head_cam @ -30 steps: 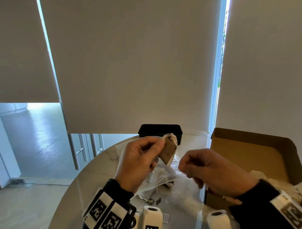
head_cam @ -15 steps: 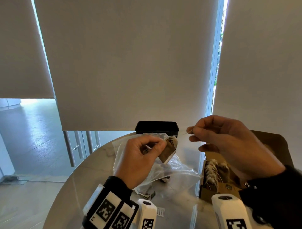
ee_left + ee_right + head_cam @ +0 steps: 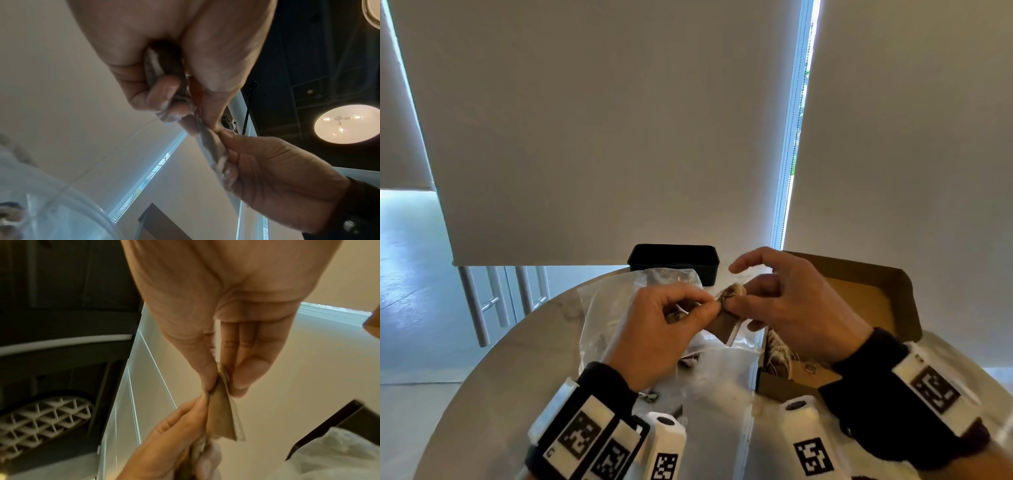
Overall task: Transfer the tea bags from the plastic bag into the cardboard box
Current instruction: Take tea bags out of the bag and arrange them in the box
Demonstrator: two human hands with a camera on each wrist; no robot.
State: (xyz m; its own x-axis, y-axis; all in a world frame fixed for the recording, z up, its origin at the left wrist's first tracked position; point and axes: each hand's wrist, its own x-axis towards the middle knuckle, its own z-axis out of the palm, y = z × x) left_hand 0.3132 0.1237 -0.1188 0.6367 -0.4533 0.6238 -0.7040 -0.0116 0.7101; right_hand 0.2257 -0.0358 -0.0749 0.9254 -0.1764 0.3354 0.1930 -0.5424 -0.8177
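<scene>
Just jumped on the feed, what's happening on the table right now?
A person is holding one tea bag between both hands above the table. The left hand pinches it from one side and the right hand pinches its upper end. Under the left hand lies the clear plastic bag. To the right stands the open cardboard box, with several tea bags already inside. This one is not in the box yet.

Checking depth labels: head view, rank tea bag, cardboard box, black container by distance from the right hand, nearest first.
1. tea bag: pinched by the right hand, shared with the left hand.
2. cardboard box: directly under and behind the hand, on the right.
3. black container: far table edge, to the hand's left.
</scene>
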